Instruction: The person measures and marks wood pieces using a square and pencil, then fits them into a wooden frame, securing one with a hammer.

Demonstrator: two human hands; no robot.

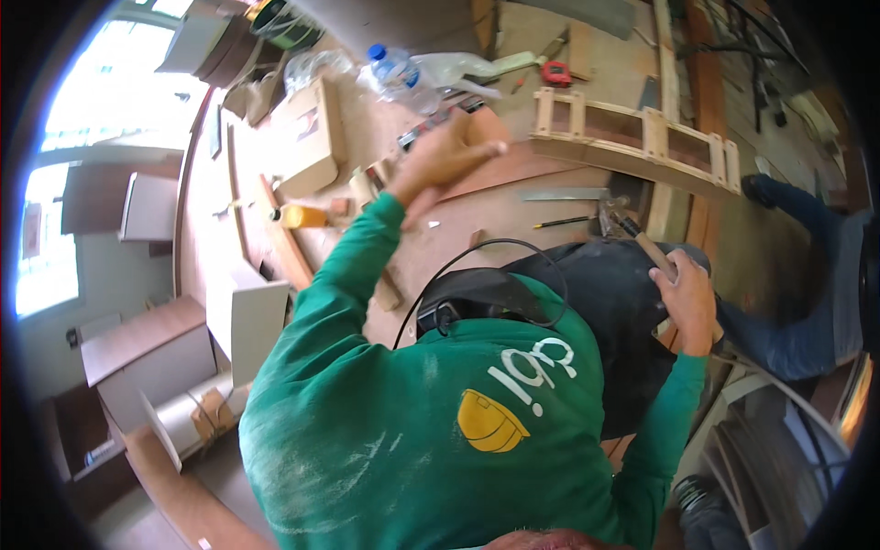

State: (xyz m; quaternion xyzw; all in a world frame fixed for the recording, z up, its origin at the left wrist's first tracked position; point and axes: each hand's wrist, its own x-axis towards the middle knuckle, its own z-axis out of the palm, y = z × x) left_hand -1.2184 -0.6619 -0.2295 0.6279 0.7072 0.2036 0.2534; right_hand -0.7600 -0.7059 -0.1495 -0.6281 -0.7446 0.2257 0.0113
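Observation:
My left hand point(449, 160), slightly blurred, reaches over the board work surface point(431, 257) with its fingers stretched out. Just beyond it are a dark metal tool point(467, 104) and an orange-brown panel point(500, 174); whether it touches either is unclear. My right hand point(683, 293) grips the wooden handle of a hammer point(653, 247), whose metal head lies beside a pencil point(568, 220) and a steel rule point(559, 194). A slatted wooden frame point(632, 147) rests at upper right. A yellow bottle point(302, 216) and small wood offcuts point(367, 188) sit left of my left hand.
A water bottle point(394, 73), plastic bags, a cardboard box point(302, 137) and a red tape measure point(555, 73) are farther back. Cabinet pieces point(142, 348) stand on the left by windows. Another person's denim-clad leg point(807, 275) is at the right edge.

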